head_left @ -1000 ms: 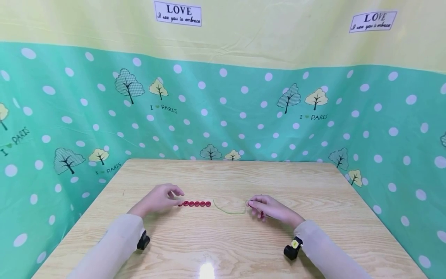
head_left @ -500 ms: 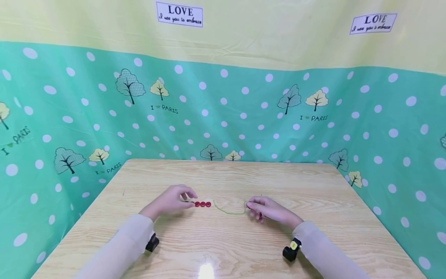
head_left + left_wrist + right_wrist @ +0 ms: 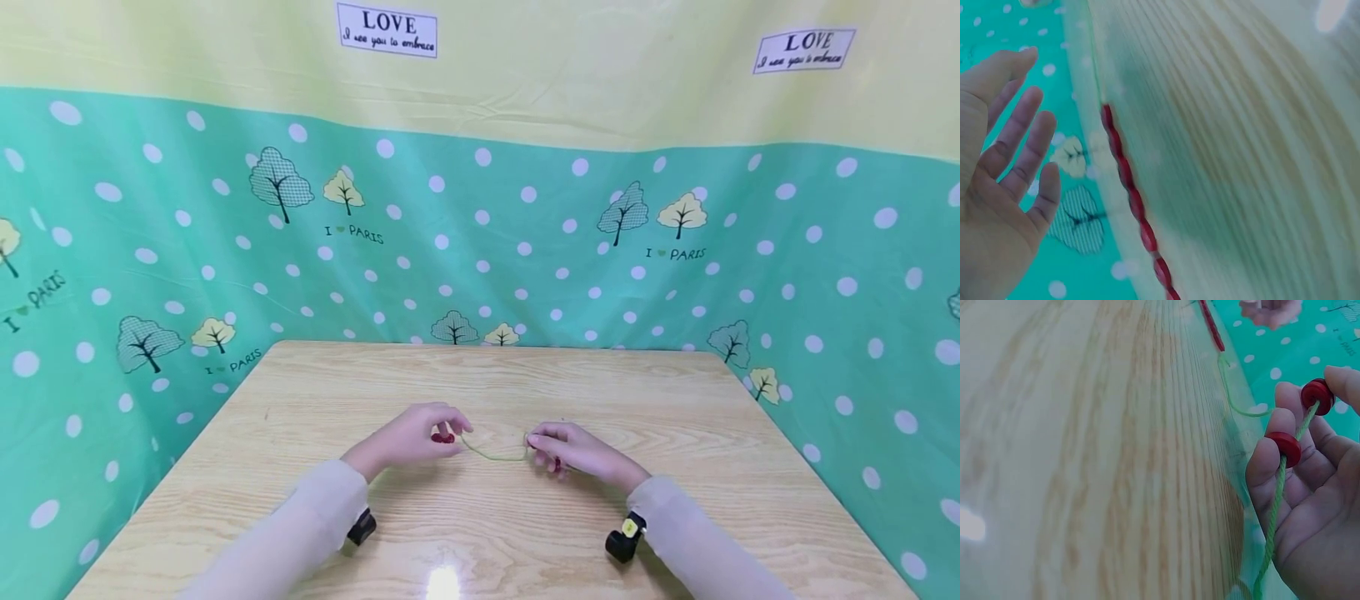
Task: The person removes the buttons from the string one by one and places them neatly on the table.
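Red buttons (image 3: pixel 442 438) lie in a straight row on the table, mostly behind my left hand (image 3: pixel 412 433) in the head view. The left wrist view shows the row (image 3: pixel 1125 173) lengthwise, and my left hand (image 3: pixel 1007 156) beside it with relaxed fingers, holding nothing. A thin green cord (image 3: pixel 491 457) sags from near the row's right end to my right hand (image 3: pixel 573 447). In the right wrist view, my right hand (image 3: pixel 1322 469) pinches red buttons (image 3: pixel 1316 397) on the cord between thumb and fingers. Another red button (image 3: pixel 1285 449) sits lower on that cord, against the fingers.
The wooden table (image 3: pixel 480 533) has a bright glare spot near its front. A green dotted curtain (image 3: pixel 480 250) hangs behind it and at both sides. Small black cameras sit on both wrists.
My left hand has moved right along the row of buttons, from its left end to its right end near the cord. My right hand keeps its hold and has hardly moved.
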Available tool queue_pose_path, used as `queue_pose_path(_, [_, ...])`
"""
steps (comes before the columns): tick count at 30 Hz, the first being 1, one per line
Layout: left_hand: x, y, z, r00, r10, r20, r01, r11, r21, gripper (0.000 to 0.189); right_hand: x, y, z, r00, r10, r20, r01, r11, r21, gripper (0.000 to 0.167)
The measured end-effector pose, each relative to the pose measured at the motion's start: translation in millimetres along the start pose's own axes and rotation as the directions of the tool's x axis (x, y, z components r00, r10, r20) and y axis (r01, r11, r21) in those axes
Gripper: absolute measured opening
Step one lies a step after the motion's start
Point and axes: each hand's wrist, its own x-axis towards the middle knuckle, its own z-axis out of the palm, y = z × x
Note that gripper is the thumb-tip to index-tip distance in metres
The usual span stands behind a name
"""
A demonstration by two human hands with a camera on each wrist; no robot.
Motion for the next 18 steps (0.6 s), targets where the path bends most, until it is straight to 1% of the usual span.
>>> queue_pose_path(7, [21.4,19.0,13.3,0.997,0.077,-0.006,-0.077,0.997,-0.014,0.031,1.0,-2,2,1.000,-0.010,0.004,0.010,1.000,-0.020,0.044])
queue_pose_path(8, [24.1,21.4,15.5,0.997,0.081,-0.005,-0.081,0.997,-0.016,0.032,1.0,-2,2,1.000,-0.010,0.004,0.010,1.000,-0.024,0.044])
queue_pose_path(12, [34.2,30.8,23.7,0.997,0.076,0.007,-0.076,0.997,-0.005,0.038,0.8,-3,2,1.000,-0.020,0.006,0.021,0.999,-0.038,0.042])
queue_pose_path(18, [45.2,41.5,32.1,0.998,0.047,0.042,-0.048,0.999,0.016,0.044,0.9,-5,2,0.999,-0.037,0.007,0.037,0.999,-0.038,0.036])
